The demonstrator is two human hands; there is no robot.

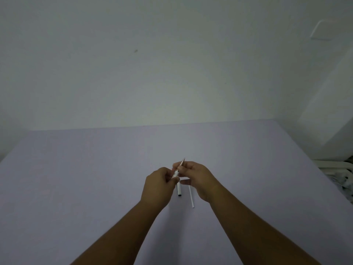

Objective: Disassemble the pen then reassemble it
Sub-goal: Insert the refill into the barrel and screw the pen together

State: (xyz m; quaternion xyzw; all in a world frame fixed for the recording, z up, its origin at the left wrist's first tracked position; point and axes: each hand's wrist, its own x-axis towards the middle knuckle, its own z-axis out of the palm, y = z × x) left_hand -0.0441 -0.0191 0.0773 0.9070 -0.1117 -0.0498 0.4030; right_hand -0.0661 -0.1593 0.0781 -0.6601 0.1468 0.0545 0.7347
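Observation:
Both hands hold a white pen barrel (175, 174) above the lilac table (95, 178). My left hand (158, 185) grips the white barrel at its lower end. My right hand (198, 178) pinches the silver metal tip (182, 162), which points up and away from me. A white cap-like piece (179, 189) with a dark end lies on the table just under the hands. To its right lies a thin white refill tube (191, 197), partly hidden by my right hand.
A pale wall (172, 64) rises behind the table's far edge. White objects (340, 175) sit off the table's right edge. The table's surface stretches wide to the left and right of the hands.

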